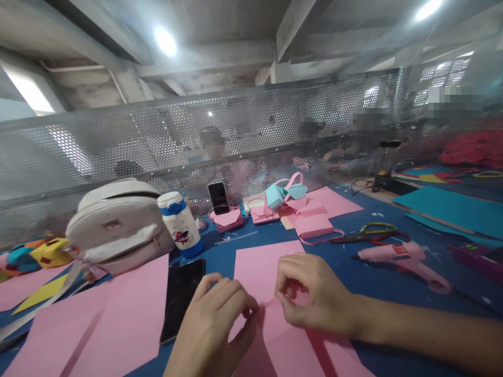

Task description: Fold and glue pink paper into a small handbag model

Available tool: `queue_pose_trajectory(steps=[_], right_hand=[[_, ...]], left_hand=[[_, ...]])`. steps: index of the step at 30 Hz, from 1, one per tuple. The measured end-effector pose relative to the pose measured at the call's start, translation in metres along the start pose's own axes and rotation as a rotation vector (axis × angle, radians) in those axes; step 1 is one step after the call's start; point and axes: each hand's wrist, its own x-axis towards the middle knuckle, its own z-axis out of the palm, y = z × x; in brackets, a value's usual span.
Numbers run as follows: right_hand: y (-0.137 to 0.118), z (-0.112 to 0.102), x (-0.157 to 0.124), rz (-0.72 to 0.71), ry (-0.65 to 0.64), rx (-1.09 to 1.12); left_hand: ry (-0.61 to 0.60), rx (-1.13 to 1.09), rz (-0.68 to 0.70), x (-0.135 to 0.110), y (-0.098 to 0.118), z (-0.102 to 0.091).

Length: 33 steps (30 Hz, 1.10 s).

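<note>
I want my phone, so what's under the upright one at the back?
A pink paper holder on the blue table. The upright phone hides its bottom edge inside it.

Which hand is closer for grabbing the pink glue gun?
Right, most likely. The right hand pinches the pink paper on the side where the glue gun lies; the left hand is farther off, beside the black phone.

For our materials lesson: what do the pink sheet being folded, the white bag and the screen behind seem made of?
The pink sheet: probably matte paper, as it holds sharp creases. The white bag: maybe faux leather, smooth and slightly shiny. The screen: likely metal, grey and evenly perforated.
</note>
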Motion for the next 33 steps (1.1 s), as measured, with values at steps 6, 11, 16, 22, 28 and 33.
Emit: queue_pose_trajectory(steps=[6,11,16,22,28,33], right_hand=[[0.0005,0.0006,-0.001,0.003,0.006,-0.004],[0.0006,0.0002,-0.0011,0.011,-0.012,0.016],[0.0003,0.0002,-0.0004,-0.008,0.011,0.004],[0.0005,0.001,-0.0012,-0.015,0.029,-0.003],[0.0013,0.0007,-0.0014,-0.017,0.026,-0.005],[0.0022,0.0009,-0.0019,0.003,0.029,0.02]], left_hand=[[0.0,0.003,0.005,-0.001,-0.0001,0.0002],[0.001,0.01,0.013,0.0008,-0.0012,0.0011],[-0.005,0.019,-0.002,0.0008,-0.001,0.0021],[-0.007,0.024,-0.009,0.0009,0.0003,0.0008],[-0.01,0.023,-0.005,0.0006,0.0013,0.0],[-0.008,0.021,-0.012,0.0001,0.0011,0.0001]])
